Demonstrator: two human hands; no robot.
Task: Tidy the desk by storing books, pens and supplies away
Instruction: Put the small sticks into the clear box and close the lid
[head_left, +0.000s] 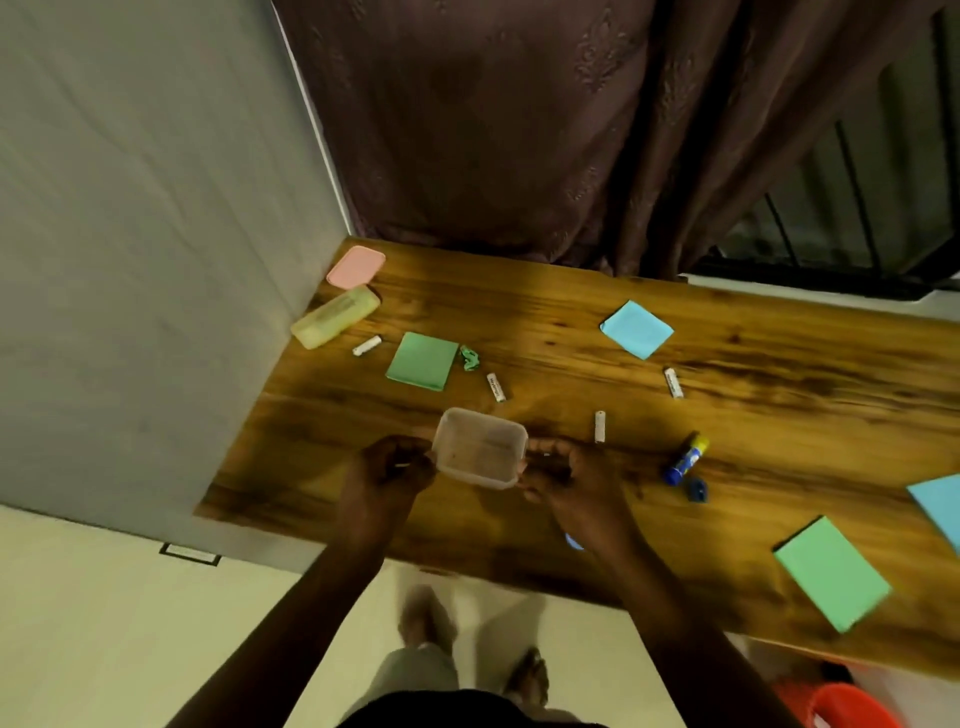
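Dimly, container between left hand, right hand

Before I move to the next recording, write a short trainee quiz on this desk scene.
1. True or false: the clear rectangular plastic container lies untouched on the wooden desk.
2. The blue glue stick with a yellow cap lies nearest to: A pink lid, B small blue sharpener, C yellow-green case.
3. Which hand is nearer the glue stick?
Key: 1 false, the left hand and right hand both hold it; 2 B; 3 right.
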